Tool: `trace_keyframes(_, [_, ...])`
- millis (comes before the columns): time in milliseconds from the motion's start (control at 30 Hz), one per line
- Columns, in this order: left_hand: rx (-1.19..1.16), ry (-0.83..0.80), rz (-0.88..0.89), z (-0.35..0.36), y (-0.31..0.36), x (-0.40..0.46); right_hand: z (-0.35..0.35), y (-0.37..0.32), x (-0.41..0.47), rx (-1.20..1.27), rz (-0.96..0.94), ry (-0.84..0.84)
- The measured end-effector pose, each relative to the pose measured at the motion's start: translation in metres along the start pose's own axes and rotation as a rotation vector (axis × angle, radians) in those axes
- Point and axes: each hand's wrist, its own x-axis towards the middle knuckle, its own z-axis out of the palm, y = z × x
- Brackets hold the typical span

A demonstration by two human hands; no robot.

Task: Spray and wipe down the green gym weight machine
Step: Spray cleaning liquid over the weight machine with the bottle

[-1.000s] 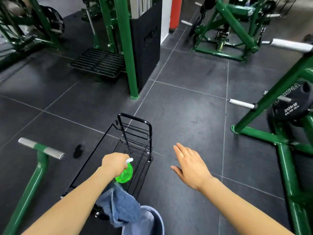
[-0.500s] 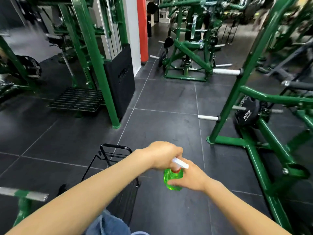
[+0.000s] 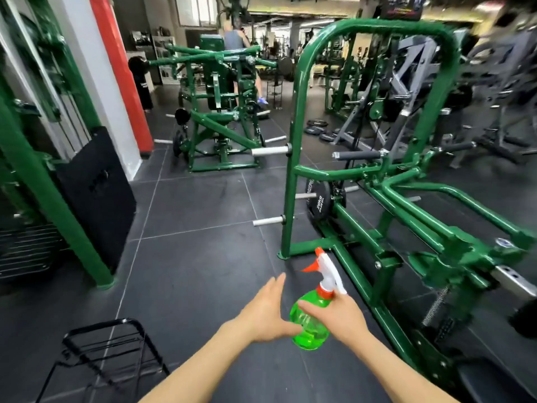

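Note:
A green plastic spray bottle with a white and orange trigger head is upright in front of me, its nozzle pointing left. My right hand grips it around the neck and upper body. My left hand is beside the bottle on its left, fingers straight and spread, the thumb touching the bottle's lower side. The green weight machine stands just right of the bottle, with a tall arched frame, low rails and a black 20 kg plate on a peg.
A black wire cart sits at the lower left. A green upright post with a black weight-stack cover is on the left. Another green machine stands farther back, with a person behind it. Dark tiled floor lies between.
The bottle passed from my left hand, which took it out of the cart, to my right hand. My left hand has let go and opened. My view lifted toward the machine.

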Motion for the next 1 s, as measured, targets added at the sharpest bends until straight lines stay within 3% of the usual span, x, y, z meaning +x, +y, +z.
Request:
trace_keyframes(100, [-0.171,-0.132,0.013,0.060,0.013,0.014,-0.022,0.017,0.002,-0.014,0.064,0.070])
trace_keyframes(300, [-0.505,0.029,0.019,0.106,0.065,0.037,-0.055,0.045,-0.011,-0.066,0.174,0.115])
trace_keyframes(400, [-0.449,-0.029,0.062,0.115,0.087,0.039,-0.081,0.062,-0.016,0.073,0.131,0.163])
trace_keyframes(533, [-0.428,-0.159,0.109,0.138,0.118,0.042,-0.112,0.078,-0.024,0.678,0.068,0.276])
trace_keyframes(600, [-0.407,-0.209,0.132,0.150,0.137,0.043,-0.128,0.090,-0.031,0.807,0.049,0.260])
trace_keyframes(833, [-0.302,-0.399,0.215,0.200,0.214,0.054,-0.187,0.171,-0.059,0.822,0.096,0.475])
trace_keyframes(1000, [-0.007,-0.585,0.363,0.234,0.269,0.063,-0.223,0.231,-0.072,0.476,0.155,0.609])
